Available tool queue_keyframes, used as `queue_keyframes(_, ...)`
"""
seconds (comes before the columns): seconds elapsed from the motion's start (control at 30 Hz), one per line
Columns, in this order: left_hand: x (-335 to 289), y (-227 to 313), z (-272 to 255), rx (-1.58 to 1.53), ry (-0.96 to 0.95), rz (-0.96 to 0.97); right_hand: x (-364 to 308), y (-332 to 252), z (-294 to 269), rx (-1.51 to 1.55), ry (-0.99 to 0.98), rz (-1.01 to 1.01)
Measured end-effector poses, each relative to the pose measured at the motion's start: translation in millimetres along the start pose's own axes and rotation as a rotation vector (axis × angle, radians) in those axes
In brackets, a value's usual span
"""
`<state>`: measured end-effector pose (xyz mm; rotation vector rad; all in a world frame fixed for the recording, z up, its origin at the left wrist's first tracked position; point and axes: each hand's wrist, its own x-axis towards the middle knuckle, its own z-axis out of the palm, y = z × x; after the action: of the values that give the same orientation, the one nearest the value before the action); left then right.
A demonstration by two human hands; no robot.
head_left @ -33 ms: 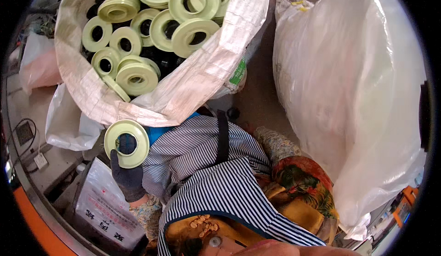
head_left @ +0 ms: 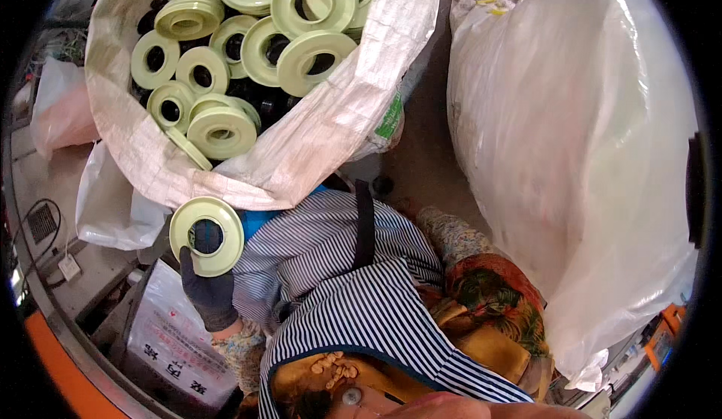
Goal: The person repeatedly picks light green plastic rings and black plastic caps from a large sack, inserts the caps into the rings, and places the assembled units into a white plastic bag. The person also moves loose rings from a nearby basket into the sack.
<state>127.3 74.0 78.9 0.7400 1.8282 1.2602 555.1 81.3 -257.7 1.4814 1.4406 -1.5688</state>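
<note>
My left hand (head_left: 204,292), in a dark grey glove, grips a pale green flanged plastic ring (head_left: 232,232). The thumb lies over the ring's lower left rim, and gloved fingers show through its centre hole. This ring is just below the near edge of a large white woven sack (head_left: 301,167). Many similar pale green rings (head_left: 222,132) lie heaped in the sack, with black pieces (head_left: 269,107) among them. My right arm, in a speckled sleeve (head_left: 455,238), reaches forward beside my striped apron (head_left: 353,299); the right hand itself does not show.
A big, full translucent white bag (head_left: 556,141) stands on the right. At the left are a small white plastic bag (head_left: 116,208), a pinkish bag (head_left: 71,114) and a printed white sack (head_left: 177,336). A dark cable (head_left: 56,231) runs along the left side.
The view has shifted very slightly, moving the sack a little left in the picture. My left hand keeps the same hold on the ring.
</note>
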Motion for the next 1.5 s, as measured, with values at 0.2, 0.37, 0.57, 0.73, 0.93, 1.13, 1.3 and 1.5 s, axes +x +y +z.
queue_keyframes(0.2,24.2,26.9,22.2,1.036,0.01,0.624,40.5,-21.3,-12.8,0.068,0.118,0.015)
queue_keyframes(0.37,24.1,30.5,13.1,0.101,-0.012,-0.008,90.9,-52.0,-25.1,0.04,0.274,0.025)
queue_keyframes(0.57,23.9,56.9,35.1,-0.828,0.063,-0.34,135.1,-64.9,-31.9,-0.028,0.379,0.11)
queue_keyframes(0.73,29.5,25.6,22.9,0.002,-0.01,-0.148,120.3,-57.7,-46.2,-0.002,0.498,0.131)
queue_keyframes(0.93,55.8,58.0,68.3,-0.867,-0.046,-0.321,14.3,-32.0,-62.7,0.649,1.133,-0.122)
queue_keyframes(1.13,35.4,81.4,88.3,-0.379,-0.172,-0.054,-248.2,-238.6,-172.0,0.238,1.152,-1.244)
queue_keyframes(1.3,-7.5,102.6,77.0,-0.477,-0.325,0.073,-283.2,-333.9,-148.6,-0.174,0.958,-1.383)
queue_keyframes(1.5,-51.8,86.8,56.2,-0.441,-0.275,0.071,-299.2,-332.9,-106.5,-0.386,0.975,-1.471)
